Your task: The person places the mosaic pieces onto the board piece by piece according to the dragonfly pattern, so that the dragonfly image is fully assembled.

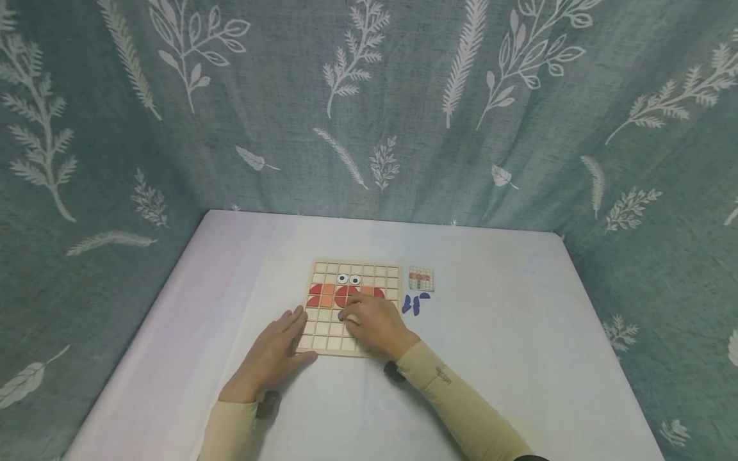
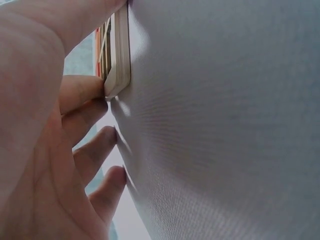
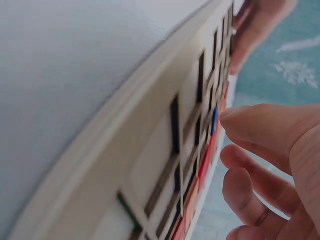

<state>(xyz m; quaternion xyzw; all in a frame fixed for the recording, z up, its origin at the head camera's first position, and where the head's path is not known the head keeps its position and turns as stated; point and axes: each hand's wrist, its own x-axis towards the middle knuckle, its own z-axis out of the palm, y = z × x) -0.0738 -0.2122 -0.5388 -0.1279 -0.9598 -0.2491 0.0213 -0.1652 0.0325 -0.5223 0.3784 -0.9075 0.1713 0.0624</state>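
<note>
A wooden grid board (image 1: 330, 328) lies on the table with red and orange shaped pieces and two eye pieces (image 1: 348, 279) set in its cells. My left hand (image 1: 275, 351) rests at its near left corner, fingers along the left edge and thumb at the front edge. In the left wrist view, fingertips touch the board's corner (image 2: 119, 75). Over the board's middle, my right hand (image 1: 373, 320) has its thumb and fingertips at a small blue piece (image 3: 214, 119), just below the red centre pieces. It appears pinched at the board surface; the fingers partly hide it.
Several blue pieces (image 1: 416, 305) lie on the table right of the board. Behind them is a small pattern card (image 1: 421, 278) with a gridded picture. The white table (image 1: 490, 307) is enclosed by a leaf-patterned green curtain (image 1: 403, 166).
</note>
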